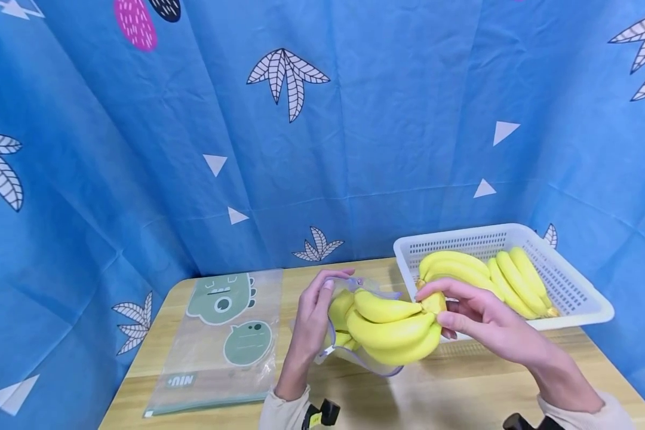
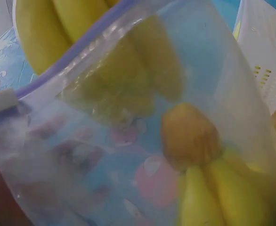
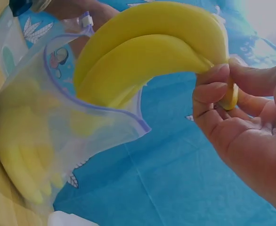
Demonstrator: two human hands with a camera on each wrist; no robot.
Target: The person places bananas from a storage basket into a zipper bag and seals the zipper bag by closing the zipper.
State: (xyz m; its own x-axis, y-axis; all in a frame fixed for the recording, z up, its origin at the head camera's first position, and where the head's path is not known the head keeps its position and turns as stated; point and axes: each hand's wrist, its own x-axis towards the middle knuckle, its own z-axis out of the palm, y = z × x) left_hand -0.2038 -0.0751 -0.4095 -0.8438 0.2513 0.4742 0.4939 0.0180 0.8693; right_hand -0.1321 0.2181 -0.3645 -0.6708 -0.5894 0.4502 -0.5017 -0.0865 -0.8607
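Note:
My right hand (image 1: 486,319) pinches the stem end of a yellow banana bunch (image 1: 392,331). The bunch's tips are inside the mouth of a clear zip bag (image 3: 124,125) with a purple seal edge. My left hand (image 1: 310,316) grips one side of that mouth, thumb over the edge. Beside it sits the white slider (image 2: 2,100). Another bunch (image 3: 25,160) lies inside the bag, seen through the plastic; its brown stem end (image 2: 189,136) shows in the left wrist view. That view shows little of the left hand.
On the right of the wooden table (image 1: 462,394) stands a white perforated basket (image 1: 596,312) holding a banana bunch (image 1: 457,266) and another bunch (image 1: 518,283). At the left a flat clear zip bag (image 1: 193,373) with green cartoon figures lies on the table. A blue curtain (image 1: 398,149) hangs behind.

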